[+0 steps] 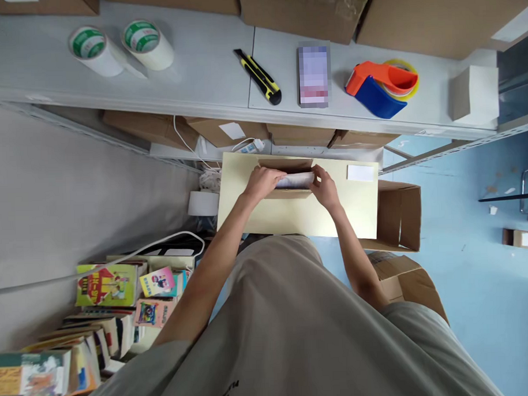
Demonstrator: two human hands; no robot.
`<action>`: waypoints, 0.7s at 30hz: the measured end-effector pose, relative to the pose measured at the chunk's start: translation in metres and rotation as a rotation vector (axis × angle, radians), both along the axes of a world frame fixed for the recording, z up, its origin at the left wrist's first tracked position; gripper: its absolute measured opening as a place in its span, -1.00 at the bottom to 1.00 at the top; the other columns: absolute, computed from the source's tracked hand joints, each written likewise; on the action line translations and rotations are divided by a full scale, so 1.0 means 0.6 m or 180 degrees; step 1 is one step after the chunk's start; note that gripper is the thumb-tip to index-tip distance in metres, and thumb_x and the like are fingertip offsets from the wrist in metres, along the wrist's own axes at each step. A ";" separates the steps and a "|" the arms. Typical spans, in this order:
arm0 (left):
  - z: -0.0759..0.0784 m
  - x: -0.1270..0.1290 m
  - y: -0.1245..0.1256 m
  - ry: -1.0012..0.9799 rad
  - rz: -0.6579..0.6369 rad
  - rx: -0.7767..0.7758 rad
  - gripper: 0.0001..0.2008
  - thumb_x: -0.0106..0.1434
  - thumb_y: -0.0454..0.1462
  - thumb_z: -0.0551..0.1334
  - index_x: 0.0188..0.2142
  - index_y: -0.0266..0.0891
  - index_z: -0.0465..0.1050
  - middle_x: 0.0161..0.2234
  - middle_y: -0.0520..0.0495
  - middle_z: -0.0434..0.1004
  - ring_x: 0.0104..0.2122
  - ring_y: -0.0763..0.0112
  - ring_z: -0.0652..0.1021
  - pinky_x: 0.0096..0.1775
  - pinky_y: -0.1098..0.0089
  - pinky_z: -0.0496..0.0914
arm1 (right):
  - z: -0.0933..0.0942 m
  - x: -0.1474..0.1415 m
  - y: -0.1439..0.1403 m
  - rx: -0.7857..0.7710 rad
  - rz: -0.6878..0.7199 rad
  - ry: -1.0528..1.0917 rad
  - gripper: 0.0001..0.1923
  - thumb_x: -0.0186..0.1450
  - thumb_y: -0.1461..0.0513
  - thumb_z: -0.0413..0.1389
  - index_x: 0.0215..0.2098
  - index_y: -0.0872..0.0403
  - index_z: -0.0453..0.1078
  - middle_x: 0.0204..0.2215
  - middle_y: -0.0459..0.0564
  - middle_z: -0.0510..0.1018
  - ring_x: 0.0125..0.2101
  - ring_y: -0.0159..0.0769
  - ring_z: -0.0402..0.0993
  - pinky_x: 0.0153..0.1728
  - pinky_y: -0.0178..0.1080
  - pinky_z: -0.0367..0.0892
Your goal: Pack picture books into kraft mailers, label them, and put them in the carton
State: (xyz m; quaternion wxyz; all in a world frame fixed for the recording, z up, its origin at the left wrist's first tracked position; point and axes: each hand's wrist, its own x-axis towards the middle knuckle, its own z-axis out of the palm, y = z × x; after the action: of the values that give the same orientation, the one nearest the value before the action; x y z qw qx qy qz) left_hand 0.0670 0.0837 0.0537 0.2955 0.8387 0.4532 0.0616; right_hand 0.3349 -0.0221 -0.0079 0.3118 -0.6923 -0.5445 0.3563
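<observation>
An open cardboard box (pixel 355 209) with pale spread flaps sits in front of me, below the shelf edge. My left hand (pixel 263 182) and my right hand (pixel 325 187) both grip a stack of thin books or papers (pixel 294 180), one hand at each end. The stack rests in the box's narrow opening between the flaps. A small white label (pixel 360 172) is stuck on the right flap.
On the grey shelf (pixel 207 67) lie two tape rolls (pixel 122 48), a yellow-black utility knife (pixel 260 77), a phone (pixel 314 75), an orange-blue tape dispenser (pixel 381 85) and a white box (pixel 474 92). Piles of children's books (pixel 107 296) stand lower left. Open cartons (pixel 398 216) sit at right.
</observation>
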 end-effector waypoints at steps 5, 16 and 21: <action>-0.041 0.028 -0.010 0.0410 -0.0001 -0.0410 -0.64 0.61 -0.31 0.27 0.18 -0.04 0.84 0.12 -0.20 0.85 0.20 -0.13 0.79 0.23 0.01 0.56 | 0.017 -0.017 0.021 -0.0127 0.0088 -0.0580 -0.29 0.39 0.28 0.23 0.50 0.07 0.48 0.35 0.32 0.64 0.33 0.29 0.61 0.42 0.35 0.55; -0.067 0.006 -0.085 0.0173 0.0517 -0.0330 -0.56 0.47 -0.34 0.43 0.30 -0.10 0.73 0.27 -0.27 0.77 0.32 -0.17 0.67 0.41 -0.10 0.49 | 0.006 0.011 -0.006 0.0082 -0.0518 -0.0792 -0.36 0.44 0.20 0.23 0.48 0.03 0.49 0.40 0.33 0.60 0.24 0.19 0.71 0.31 0.25 0.63; -0.097 -0.071 -0.163 -0.0745 0.2077 0.0233 -0.18 0.41 -0.13 0.57 0.56 -0.18 0.39 0.58 -0.47 0.32 0.59 -0.33 0.34 0.54 -0.24 0.33 | -0.005 0.014 -0.022 -0.0333 -0.0484 -0.0264 -0.46 0.55 0.07 0.17 0.39 0.14 0.54 0.13 0.34 0.81 0.05 0.15 0.84 0.16 0.16 0.71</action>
State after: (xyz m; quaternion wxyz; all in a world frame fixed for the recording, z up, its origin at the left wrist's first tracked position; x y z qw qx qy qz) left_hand 0.0244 -0.0139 -0.0044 0.2800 0.6470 0.6580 0.2647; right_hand 0.3433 -0.0354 -0.0111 0.2786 -0.7611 -0.4836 0.3305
